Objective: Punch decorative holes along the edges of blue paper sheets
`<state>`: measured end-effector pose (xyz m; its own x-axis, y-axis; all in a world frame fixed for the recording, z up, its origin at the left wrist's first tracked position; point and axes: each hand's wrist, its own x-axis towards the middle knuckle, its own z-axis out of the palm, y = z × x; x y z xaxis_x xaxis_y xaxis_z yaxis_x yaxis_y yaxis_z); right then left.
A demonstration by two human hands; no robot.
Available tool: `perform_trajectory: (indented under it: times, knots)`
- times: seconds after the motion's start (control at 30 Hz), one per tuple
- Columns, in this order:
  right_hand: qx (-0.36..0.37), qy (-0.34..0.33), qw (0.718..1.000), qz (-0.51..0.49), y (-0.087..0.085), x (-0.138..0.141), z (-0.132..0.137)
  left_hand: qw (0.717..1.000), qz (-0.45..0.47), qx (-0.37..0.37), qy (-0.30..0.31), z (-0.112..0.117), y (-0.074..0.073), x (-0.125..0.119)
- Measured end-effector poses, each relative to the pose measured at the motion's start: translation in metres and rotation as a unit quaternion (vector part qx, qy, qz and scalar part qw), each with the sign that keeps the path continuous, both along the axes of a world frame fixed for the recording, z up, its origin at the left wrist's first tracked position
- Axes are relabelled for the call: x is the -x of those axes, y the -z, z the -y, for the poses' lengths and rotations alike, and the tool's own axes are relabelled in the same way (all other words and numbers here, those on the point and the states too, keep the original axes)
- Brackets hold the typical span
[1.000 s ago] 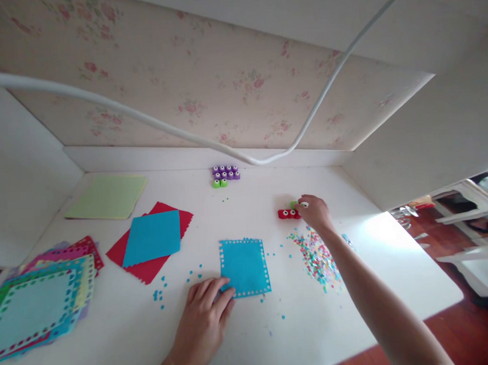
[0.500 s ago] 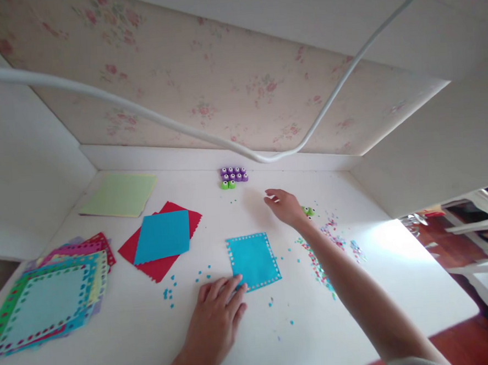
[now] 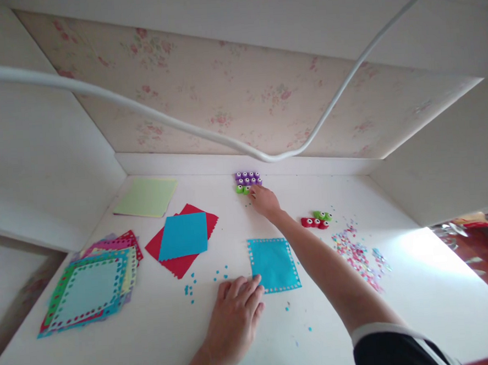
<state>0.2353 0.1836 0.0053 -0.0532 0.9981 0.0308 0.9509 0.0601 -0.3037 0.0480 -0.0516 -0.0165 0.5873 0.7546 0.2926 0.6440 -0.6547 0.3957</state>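
My left hand (image 3: 238, 318) lies flat, fingers stretched out, with the fingertips on the lower left corner of a blue paper square (image 3: 275, 266). Small punched holes run along the edges of that square. At the back of the table my right hand (image 3: 265, 199) has its fingers curled against the right one of two green craft punches (image 3: 246, 190). The fingers partly hide this punch. Right behind it stand several purple craft punches (image 3: 247, 178) in rows.
On the left lie a stack of hole-edged coloured papers (image 3: 91, 291), a plain blue sheet (image 3: 184, 234) over red sheets (image 3: 189, 265), and pale green sheets (image 3: 145, 197). Red punches (image 3: 312, 222) and green ones sit right, near scattered confetti (image 3: 358, 255). A white cable (image 3: 208, 135) hangs across.
My right hand has moved back and left onto the green punches, uncovering the red punches on the right. My left hand stays on the blue paper. The camera view has shifted left.
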Motion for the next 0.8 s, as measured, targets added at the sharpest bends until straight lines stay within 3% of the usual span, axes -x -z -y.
perform_trajectory:
  times: [0.27, 0.37, 0.5, 0.67, 0.8]
  knots:
    - [-0.011, -0.052, 0.998, -0.029, -0.002, 0.003, -0.005, 1.0, 0.001, 0.015, 0.004, 0.002, -0.004, -0.002]
    - [-0.021, -0.06, 0.996, -0.055, -0.008, 0.007, 0.006, 1.0, -0.009, 0.024, 0.002, 0.004, -0.004, -0.001]
    - [-0.029, -0.13, 0.986, -0.102, -0.018, 0.018, 0.056, 1.0, -0.021, 0.019, 0.006, 0.003, -0.004, -0.002]
    - [0.021, -0.296, 0.945, -0.138, -0.017, 0.033, 0.125, 1.0, -0.024, 0.0, 0.011, 0.002, -0.008, -0.005]
    - [0.044, -0.303, 0.942, -0.133, -0.023, 0.031, 0.154, 1.0, -0.01, -0.013, 0.012, 0.008, -0.005, -0.002]
